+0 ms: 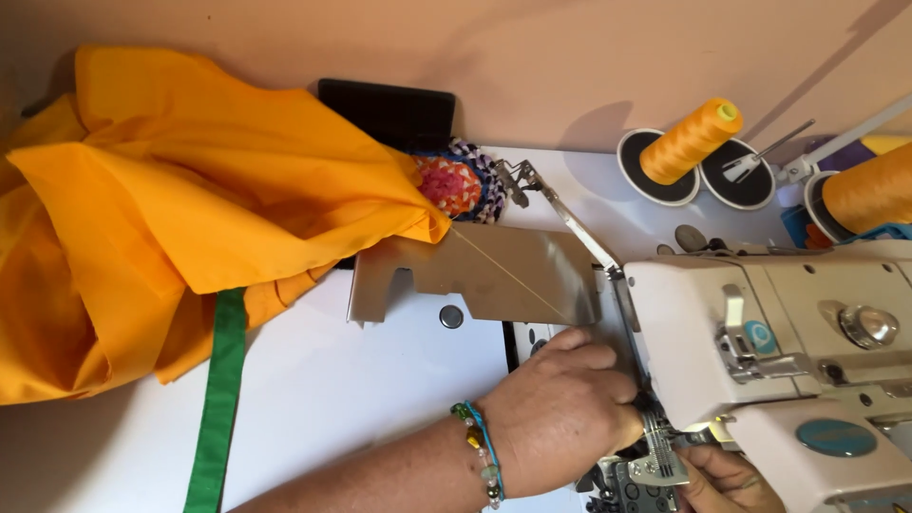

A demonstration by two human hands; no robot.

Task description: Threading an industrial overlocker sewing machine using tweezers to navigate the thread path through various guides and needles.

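My left hand (560,408), with a beaded bracelet on the wrist, reaches in from the lower left to the needle area of a cream sewing machine (760,342). Its fingers are bunched together against the needle bar, just above the metal presser foot (660,461). The fingertips are hidden, so what they pinch does not show. My right hand (722,480) is mostly hidden beneath the machine head at the bottom edge, right beside the presser foot. A thin orange thread (503,271) runs across a metal guard plate (475,275) towards the machine.
A big heap of orange cloth (161,209) covers the left of the white table (332,399), with a green strip (220,399) hanging below it. Two orange thread cones (689,141) (869,195) stand at the back right. A braided round mat (461,180) and a black box (385,109) sit by the wall.
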